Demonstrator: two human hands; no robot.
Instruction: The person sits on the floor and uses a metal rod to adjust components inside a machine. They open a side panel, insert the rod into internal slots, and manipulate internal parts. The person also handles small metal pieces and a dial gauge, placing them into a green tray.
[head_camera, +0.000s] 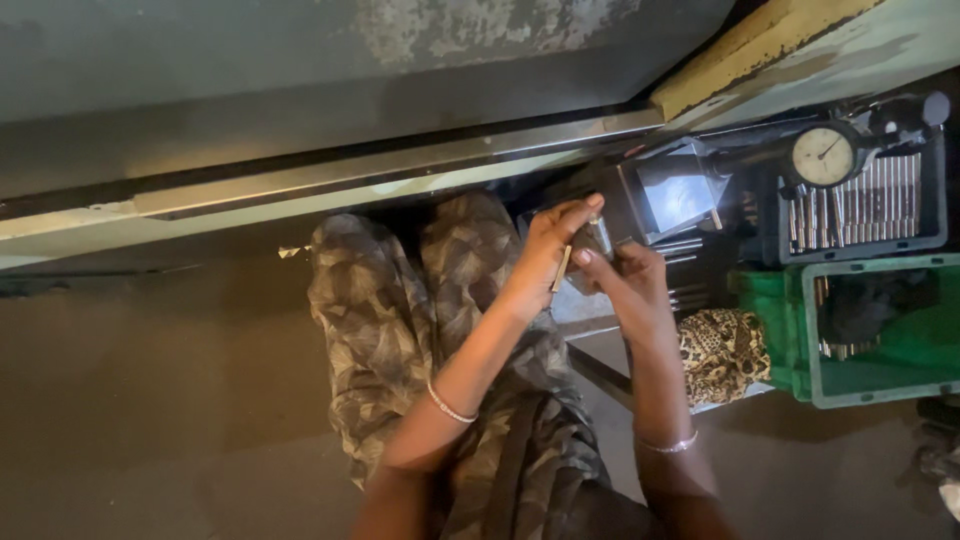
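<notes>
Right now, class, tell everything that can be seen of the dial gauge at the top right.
The dial gauge has a round, pale face with a thin dark needle, set in a dark rim. It looks like metal with a clear cover. It faces up toward the camera, above a dark tray of metal pins, overlapping the tray's upper left corner. A dark arm or stand joins it at the upper right. Neither hand touches it.

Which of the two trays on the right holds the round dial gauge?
The dark tray filled with metal pins, farther from the person; the dial gauge sits at its top-left corner. The green tray has none.
</notes>
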